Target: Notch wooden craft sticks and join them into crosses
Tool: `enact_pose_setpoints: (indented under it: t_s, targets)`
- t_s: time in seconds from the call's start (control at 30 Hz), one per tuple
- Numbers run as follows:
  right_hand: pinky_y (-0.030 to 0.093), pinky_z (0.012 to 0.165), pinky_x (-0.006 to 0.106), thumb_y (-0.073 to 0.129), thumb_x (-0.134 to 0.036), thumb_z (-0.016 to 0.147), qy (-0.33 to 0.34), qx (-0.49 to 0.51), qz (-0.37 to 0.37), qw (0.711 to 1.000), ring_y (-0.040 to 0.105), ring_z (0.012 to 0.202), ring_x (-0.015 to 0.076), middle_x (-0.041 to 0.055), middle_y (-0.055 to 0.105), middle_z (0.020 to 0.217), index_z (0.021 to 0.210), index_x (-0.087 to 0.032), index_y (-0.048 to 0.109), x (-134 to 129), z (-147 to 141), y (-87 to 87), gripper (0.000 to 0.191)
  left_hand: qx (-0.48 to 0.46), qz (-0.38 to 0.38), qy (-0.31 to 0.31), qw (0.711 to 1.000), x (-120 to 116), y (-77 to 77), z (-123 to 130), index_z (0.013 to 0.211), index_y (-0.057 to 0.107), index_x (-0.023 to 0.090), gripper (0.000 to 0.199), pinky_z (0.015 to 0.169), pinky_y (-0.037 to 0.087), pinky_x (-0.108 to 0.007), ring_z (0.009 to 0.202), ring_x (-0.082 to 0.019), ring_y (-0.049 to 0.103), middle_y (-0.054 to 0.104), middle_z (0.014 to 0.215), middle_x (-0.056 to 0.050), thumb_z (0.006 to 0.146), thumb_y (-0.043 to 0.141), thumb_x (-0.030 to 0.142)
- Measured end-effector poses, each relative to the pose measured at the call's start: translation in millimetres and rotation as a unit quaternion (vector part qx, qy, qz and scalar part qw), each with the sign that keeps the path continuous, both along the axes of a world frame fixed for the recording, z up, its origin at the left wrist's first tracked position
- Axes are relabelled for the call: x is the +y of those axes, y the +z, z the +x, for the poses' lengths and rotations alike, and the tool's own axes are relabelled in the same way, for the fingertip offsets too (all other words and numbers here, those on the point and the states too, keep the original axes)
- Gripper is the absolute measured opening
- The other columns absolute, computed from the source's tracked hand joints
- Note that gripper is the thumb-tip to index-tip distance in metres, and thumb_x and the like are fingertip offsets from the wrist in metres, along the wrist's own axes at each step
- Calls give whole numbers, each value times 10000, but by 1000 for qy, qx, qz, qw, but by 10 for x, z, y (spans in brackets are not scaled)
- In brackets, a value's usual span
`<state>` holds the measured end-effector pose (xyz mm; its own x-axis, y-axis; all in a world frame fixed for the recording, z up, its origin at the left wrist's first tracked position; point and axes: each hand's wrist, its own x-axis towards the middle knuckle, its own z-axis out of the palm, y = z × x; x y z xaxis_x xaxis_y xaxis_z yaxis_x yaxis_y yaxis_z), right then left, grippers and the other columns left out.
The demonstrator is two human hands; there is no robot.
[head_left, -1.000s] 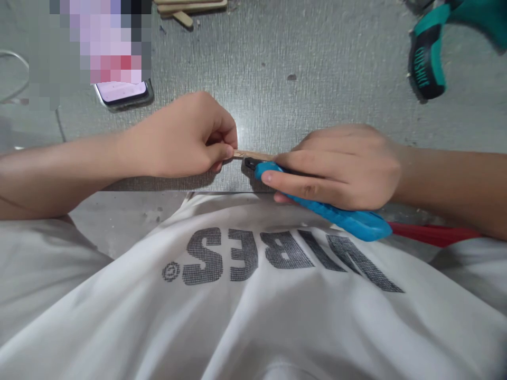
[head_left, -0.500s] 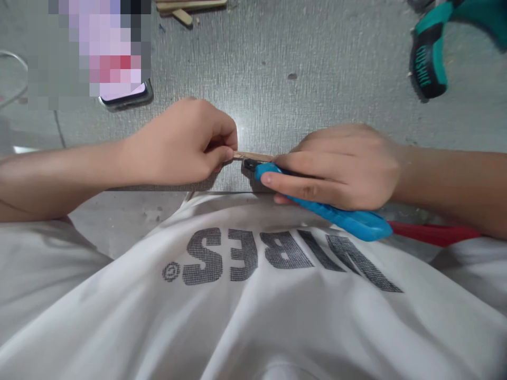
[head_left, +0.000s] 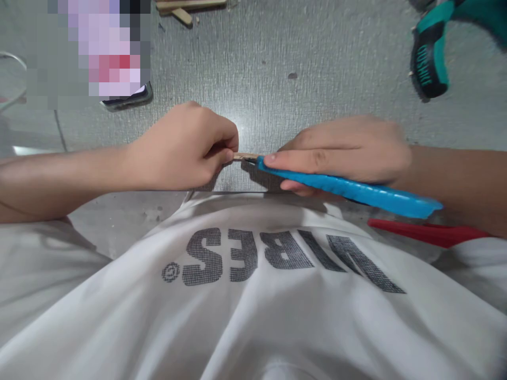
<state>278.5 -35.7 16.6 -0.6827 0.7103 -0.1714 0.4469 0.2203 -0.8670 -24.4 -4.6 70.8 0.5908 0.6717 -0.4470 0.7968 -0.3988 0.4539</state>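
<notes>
My left hand (head_left: 190, 145) is closed, pinching one end of a thin wooden craft stick (head_left: 240, 155) between thumb and forefinger, close to the table's front edge. My right hand (head_left: 340, 150) is wrapped around a blue utility knife (head_left: 356, 191), its forefinger stretched along the top of the handle. The knife's dark tip meets the stick, just right of my left fingertips. Whether the right fingers also touch the stick's far end cannot be made out, as they cover it.
Several craft sticks (head_left: 190, 5) lie at the far edge of view. A tool with teal and black handles (head_left: 431, 58) is at the upper right. A phone (head_left: 138, 97) lies at the left, partly under a pixelated patch. Something red (head_left: 428, 232) shows below my right forearm.
The knife has swung to a flatter angle, its rear end moving up and right. My right hand has shifted slightly right with it. My left hand stays nearly in place on the stick.
</notes>
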Motion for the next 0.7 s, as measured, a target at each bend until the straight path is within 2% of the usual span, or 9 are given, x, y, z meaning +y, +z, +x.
enact_pose_setpoints:
  t_s: [0.07,0.17,0.27,0.37,0.5,0.7]
  targets:
    - [521,652,356,526,-845,1321,41,20,79,996,758,729,197,24,827,839,994,-300,936,22,29,-77,756,-3,-13,-7,1000,22,31,-8,1063,905,215,320,1040,495,-363,1070,-238,797,815,922,-24,1109,616,343]
    - [541,707,350,505,-693,1366,82,30,224,971,782,817,205,35,865,970,1167,-322,948,55,103,-229,611,-3,-34,-10,999,54,85,-19,1081,911,185,346,1009,453,-358,1013,-214,743,804,903,-27,1117,600,334]
    - [564,778,355,548,-541,1373,114,50,346,930,773,870,210,33,885,1110,1475,-374,902,78,163,-368,404,4,-44,-19,999,89,110,-21,1109,911,169,357,1002,434,-354,954,-184,701,775,895,-10,1132,612,363]
    - [580,829,384,592,-414,1355,146,69,459,874,757,900,226,36,873,1148,1703,-378,786,100,177,-451,400,12,-55,-26,998,117,122,-10,1096,907,164,358,994,427,-362,933,-184,686,778,906,-17,1136,619,374]
    - [569,780,409,575,-356,1343,185,44,539,821,725,866,239,15,817,1018,1639,-348,804,119,160,-410,374,17,-74,-17,997,123,166,23,1031,892,191,322,933,423,-377,895,-206,661,795,861,-33,1113,629,357]
    - [568,737,418,643,-363,1326,263,-23,564,782,714,861,226,9,822,1001,1545,-341,850,124,135,-163,303,10,-86,4,996,132,159,54,897,814,226,290,860,386,-406,802,-205,586,697,725,-8,1103,633,320]
